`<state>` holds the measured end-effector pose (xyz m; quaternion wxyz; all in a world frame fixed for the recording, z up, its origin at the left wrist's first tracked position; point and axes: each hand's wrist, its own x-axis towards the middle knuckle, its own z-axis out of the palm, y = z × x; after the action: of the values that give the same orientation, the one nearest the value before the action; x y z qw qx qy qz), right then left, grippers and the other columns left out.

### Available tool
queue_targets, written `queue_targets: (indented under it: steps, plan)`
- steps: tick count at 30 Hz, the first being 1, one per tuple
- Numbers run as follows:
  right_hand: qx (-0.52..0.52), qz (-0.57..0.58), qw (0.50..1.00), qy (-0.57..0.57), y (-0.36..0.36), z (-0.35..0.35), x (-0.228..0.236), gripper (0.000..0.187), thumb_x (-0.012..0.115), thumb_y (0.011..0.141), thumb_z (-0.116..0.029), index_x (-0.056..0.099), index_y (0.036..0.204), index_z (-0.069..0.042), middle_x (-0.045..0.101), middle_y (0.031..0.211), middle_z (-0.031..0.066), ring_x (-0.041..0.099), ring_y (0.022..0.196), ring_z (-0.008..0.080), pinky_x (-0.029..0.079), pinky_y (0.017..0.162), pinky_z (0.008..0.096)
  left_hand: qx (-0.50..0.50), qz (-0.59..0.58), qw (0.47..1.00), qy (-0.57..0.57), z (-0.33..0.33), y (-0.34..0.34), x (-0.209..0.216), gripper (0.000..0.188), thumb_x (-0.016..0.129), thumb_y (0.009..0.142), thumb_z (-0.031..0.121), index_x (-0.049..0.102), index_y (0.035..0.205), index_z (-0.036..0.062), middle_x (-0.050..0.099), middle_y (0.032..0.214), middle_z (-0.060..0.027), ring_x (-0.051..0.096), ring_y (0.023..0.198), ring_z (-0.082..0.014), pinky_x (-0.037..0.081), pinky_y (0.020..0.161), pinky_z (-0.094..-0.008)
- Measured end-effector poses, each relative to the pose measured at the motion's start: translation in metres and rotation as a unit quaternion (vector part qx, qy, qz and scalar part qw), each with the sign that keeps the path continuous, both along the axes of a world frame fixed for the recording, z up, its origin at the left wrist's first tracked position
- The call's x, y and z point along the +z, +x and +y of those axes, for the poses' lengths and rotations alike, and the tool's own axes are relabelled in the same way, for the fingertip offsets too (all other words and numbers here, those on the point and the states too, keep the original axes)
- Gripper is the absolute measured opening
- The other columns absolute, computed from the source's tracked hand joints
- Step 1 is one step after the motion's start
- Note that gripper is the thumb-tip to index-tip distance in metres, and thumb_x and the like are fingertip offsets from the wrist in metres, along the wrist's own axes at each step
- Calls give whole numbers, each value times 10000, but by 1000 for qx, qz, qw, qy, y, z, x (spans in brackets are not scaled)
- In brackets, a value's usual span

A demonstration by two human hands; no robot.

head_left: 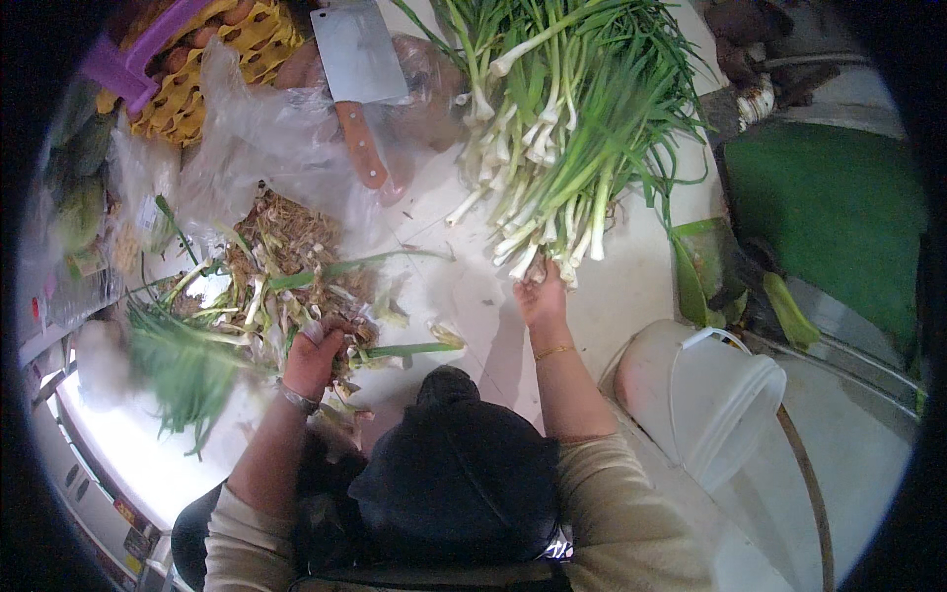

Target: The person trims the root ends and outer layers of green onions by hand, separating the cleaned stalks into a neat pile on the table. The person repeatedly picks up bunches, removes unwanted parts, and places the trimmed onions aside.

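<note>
A large heap of green garlic (592, 128) lies at the far middle of the white table, its white bulb ends pointing toward me. At the near edge of this heap is my right hand (543, 299), fingers closed round a bulb end. My left hand (314, 357) is at the near side of a pile of brown roots and peeled skins (286, 247). Its fingers are curled together; what they hold is hidden. Left of that hand lies a blurred bunch of green leaves (187, 370). Loose green stalks (404, 349) stick out of the trimmings.
A cleaver (363, 69) with a wooden handle lies on a clear plastic bag (286, 128). Beyond are yellow egg trays (178, 109) and a purple plastic handle (148, 49). To my right stand a white bucket (691, 395), a brown hose (809, 483) and a green surface (829, 217).
</note>
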<state>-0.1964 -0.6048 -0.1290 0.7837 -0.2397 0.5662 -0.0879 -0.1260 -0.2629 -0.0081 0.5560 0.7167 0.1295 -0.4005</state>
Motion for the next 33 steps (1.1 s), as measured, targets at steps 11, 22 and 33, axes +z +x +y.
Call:
queue_targets:
  steps: [11, 22, 33]
  plan:
    - [-61, -45, 996, 49, -14, 3, -26, 123, 534, 874, -129, 508, 767, -75, 472, 632, -6, 425, 530, 86, 410, 507, 229, 31, 35, 999, 10, -4, -1, 2, 134, 513, 847, 141, 594, 894, 45, 482, 617, 28, 424, 528, -68, 332, 475, -214]
    - [308, -109, 942, 80, -28, 93, 62, 163, 482, 867, -103, 515, 999, -15, 464, 700, 0, 438, 596, 91, 419, 561, 238, 23, 19, 999, -31, -29, 2, -6, 189, 475, 862, 117, 606, 961, 22, 502, 674, 22, 450, 626, -66, 373, 576, -207]
    - [411, -198, 826, 331, 96, 176, 120, 318, 379, 919, -299, 500, 1080, -54, 562, 962, 58, 538, 773, 159, 455, 713, 310, -182, -419, 860, 227, -33, 45, 36, 245, 571, 792, 216, 548, 956, 34, 541, 875, -155, 555, 770, -363, 456, 666, -422]
